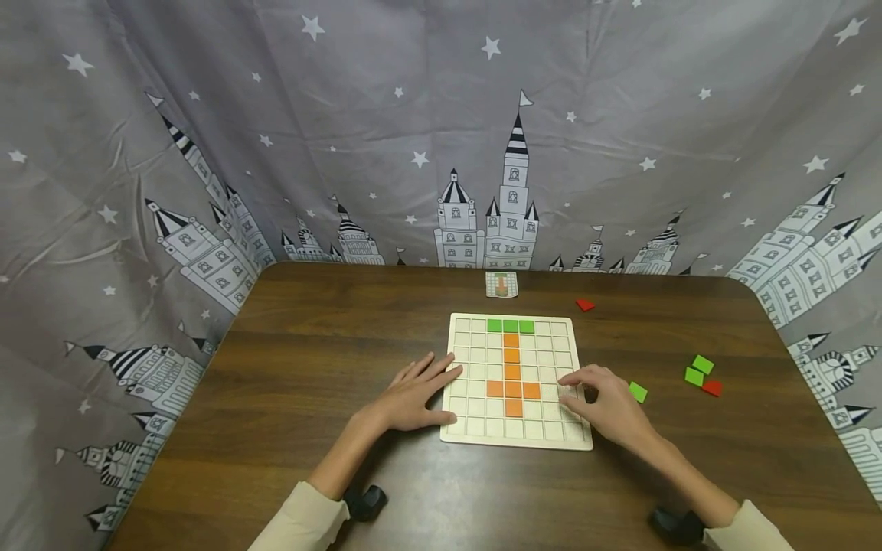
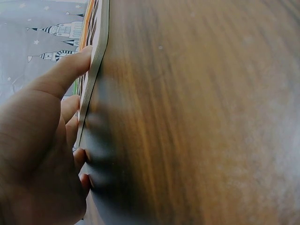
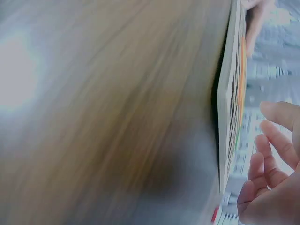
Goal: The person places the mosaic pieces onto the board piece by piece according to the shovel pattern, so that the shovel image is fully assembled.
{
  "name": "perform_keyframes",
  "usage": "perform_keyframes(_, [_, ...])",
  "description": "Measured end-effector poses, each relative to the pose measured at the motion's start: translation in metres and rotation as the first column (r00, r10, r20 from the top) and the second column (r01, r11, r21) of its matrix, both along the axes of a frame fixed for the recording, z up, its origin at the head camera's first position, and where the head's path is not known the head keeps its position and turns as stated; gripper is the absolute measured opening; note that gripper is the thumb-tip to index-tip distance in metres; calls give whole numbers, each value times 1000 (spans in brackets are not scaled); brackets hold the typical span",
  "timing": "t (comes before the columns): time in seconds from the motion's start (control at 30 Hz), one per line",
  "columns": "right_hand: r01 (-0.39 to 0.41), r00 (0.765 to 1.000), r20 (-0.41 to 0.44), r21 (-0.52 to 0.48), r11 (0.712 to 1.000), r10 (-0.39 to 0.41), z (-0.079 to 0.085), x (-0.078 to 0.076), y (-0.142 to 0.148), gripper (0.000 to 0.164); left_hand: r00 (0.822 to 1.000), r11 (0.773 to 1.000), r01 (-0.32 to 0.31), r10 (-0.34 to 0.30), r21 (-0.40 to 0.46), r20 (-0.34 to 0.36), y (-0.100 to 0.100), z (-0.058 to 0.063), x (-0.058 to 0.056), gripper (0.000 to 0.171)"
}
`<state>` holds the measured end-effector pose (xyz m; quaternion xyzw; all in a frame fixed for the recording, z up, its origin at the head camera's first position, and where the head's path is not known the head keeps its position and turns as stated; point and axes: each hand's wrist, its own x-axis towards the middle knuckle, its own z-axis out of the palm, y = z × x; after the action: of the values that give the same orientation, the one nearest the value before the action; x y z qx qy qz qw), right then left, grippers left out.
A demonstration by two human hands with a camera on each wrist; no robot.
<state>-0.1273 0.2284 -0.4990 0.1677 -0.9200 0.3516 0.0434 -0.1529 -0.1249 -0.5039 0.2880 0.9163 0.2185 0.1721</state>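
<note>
A pale square board [image 1: 475, 427] with a grid of recessed cells lies on the table. Three green square tiles [image 1: 511, 327] fill cells in its far row, and several orange square tiles [image 1: 512, 372] form a column below them with one more on each side near its lower end. My left hand [image 1: 406, 402] rests on the board's left edge, fingers spread, thumb [image 2: 77, 65] at the rim. Over the right side of the board, my right hand [image 1: 609, 402] is held with thumb and forefinger apart; nothing shows between its fingers [image 3: 276, 140].
A loose green tile [image 1: 638, 392] lies just right of my right hand. Farther right sit two green tiles [image 1: 694, 376] beside a red piece [image 1: 713, 389]. Behind the board are a small printed card [image 1: 501, 285] and another red piece [image 1: 585, 304]. A grey curtain [image 1: 386, 138] hangs beyond the table.
</note>
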Motion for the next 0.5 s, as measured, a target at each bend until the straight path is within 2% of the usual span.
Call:
perform_keyframes(0.27, [117,993,-5,12,993,-117,6,5,46,28,1000,1000,-5,5,-1,7,0,1,0,80])
perform_keyframes(0.5, [178,984,16,59,982,-179,-1,12,79,38,1000,1000,-4,4,-1,8,0,2,0,80])
